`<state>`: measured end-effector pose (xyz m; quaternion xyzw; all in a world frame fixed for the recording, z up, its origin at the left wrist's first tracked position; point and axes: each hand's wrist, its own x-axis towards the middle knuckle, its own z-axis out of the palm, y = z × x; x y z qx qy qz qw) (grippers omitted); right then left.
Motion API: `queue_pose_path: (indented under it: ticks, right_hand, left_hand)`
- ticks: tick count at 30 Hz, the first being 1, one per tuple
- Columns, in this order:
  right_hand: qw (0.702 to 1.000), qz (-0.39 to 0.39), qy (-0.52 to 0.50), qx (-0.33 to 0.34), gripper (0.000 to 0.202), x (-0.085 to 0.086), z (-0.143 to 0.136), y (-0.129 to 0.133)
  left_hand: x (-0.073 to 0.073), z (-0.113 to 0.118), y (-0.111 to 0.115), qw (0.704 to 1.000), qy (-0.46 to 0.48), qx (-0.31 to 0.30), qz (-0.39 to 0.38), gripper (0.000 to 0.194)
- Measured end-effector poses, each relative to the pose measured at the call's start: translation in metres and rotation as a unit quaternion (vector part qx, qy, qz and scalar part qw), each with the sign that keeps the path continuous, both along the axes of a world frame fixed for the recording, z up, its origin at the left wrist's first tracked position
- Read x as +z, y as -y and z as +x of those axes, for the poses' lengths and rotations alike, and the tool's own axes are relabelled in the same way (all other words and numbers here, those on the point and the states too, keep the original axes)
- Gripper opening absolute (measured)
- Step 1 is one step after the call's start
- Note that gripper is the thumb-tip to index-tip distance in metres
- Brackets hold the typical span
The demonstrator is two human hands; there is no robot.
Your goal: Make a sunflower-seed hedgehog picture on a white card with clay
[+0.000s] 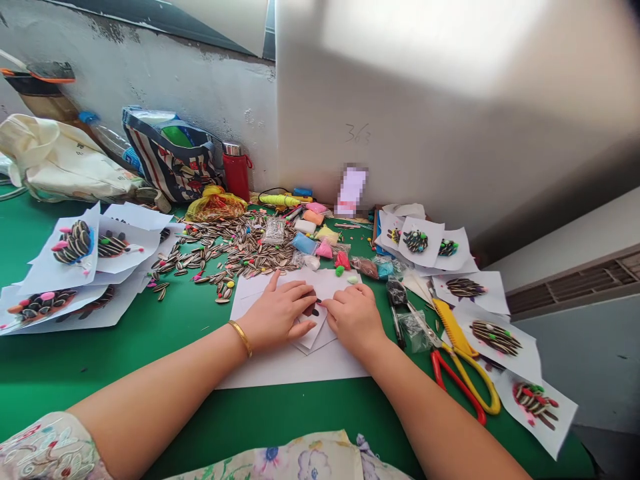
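White paper sheets (295, 377) lie on the green table in front of me, with a smaller white piece (313, 337) on top. My left hand (283, 310) rests on the papers with its fingers spread, beside a small dark brown shape (311, 308). From the right, my right hand (354, 319) has its fingers curled, the index fingertip pressed at the dark shape's edge. Whether anything is pinched there is too small to tell. Just above that hand are a green clay lump (339, 271) and a pale green one.
Striped seeds (250, 243) are heaped behind my hands, beside bagged coloured clay (305, 243). Seed-decorated papers lie left (120, 250) and right (463, 287). Yellow-handled scissors (475, 377), a red-handled tool (457, 387) and a yellow cutter (454, 327) lie right. A red bottle (236, 175) and bags stand behind.
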<state>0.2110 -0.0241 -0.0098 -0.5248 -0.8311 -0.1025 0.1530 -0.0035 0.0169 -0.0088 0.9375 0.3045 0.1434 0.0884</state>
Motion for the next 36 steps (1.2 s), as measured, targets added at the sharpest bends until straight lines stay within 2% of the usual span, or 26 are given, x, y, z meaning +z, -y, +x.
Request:
queue_pose_path:
  ticks: [7,15,21,29,33,36]
  right_hand:
    - [1.0,-0.008,-0.015,-0.004,0.02,0.001,0.002,0.002]
    - [0.999,-0.026,-0.028,0.005,0.017,-0.002,0.006,0.004]
    - [0.998,-0.028,-0.035,0.036,0.015,-0.004,0.005,0.004]
    - [0.998,-0.036,-0.039,0.04,0.017,-0.001,0.006,0.004]
    - [0.998,-0.033,-0.046,0.022,0.017,0.006,0.007,0.008]
    - [0.997,-0.045,-0.05,0.041,0.017,0.008,0.006,0.011]
  left_hand:
    - [0.001,-0.001,-0.001,1.0,0.001,-0.013,-0.003,0.045]
    - [0.01,-0.011,-0.005,0.996,-0.001,-0.087,-0.018,0.031]
    - [0.011,-0.011,-0.008,0.993,0.017,-0.115,-0.025,0.029]
    - [0.01,-0.01,-0.008,0.992,0.021,-0.116,-0.031,0.029]
    - [0.008,-0.01,-0.008,0.993,0.03,-0.102,-0.048,0.036]
    - [0.008,-0.01,-0.008,0.994,0.024,-0.092,-0.054,0.041]
